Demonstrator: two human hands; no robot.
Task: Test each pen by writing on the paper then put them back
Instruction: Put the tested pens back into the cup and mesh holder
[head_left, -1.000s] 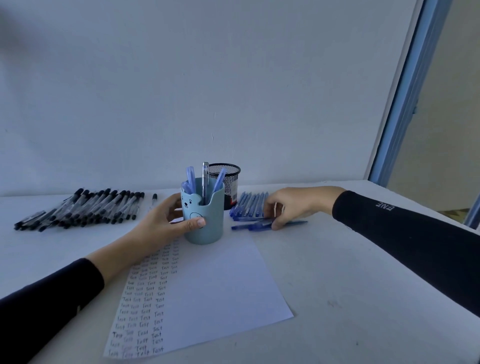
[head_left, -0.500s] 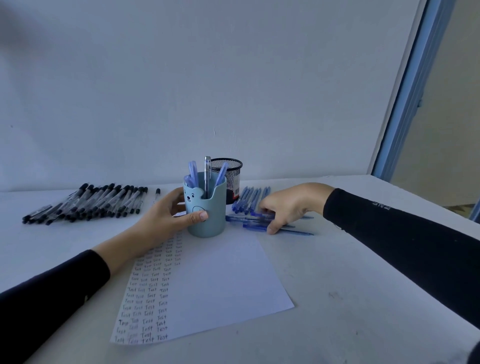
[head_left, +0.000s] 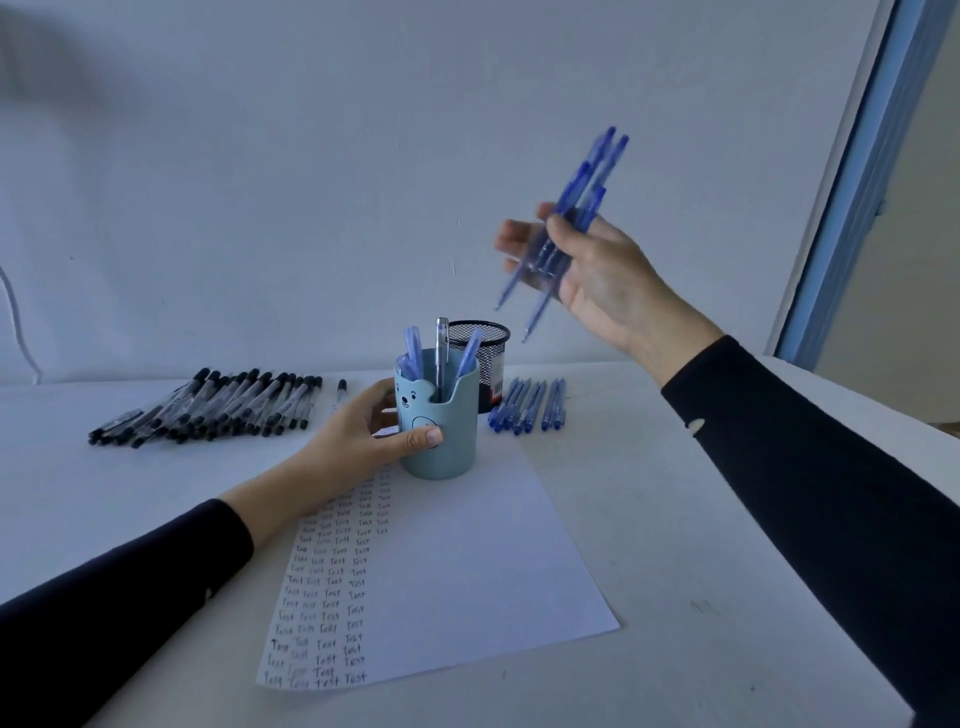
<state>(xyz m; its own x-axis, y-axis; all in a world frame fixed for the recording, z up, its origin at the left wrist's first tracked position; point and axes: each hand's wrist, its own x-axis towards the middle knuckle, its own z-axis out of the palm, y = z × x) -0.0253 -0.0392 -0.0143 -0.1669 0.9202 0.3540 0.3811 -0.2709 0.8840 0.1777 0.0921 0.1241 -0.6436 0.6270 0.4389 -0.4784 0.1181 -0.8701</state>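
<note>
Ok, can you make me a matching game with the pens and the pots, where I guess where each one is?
Things:
1. bunch of blue pens
2. bear cup
3. black pens
4. mesh pot

Places:
A. lying in a row on the table, at the left
B. held up in the air by the right hand
C. standing right behind the bear cup
D. gripped by the left hand

Pairs: 1-B, 2-D, 3-A, 4-C

A plain white wall (head_left: 311, 156) rises behind the white table (head_left: 649, 519); a blue door frame (head_left: 852, 208) stands at right, dimly lit.
</note>
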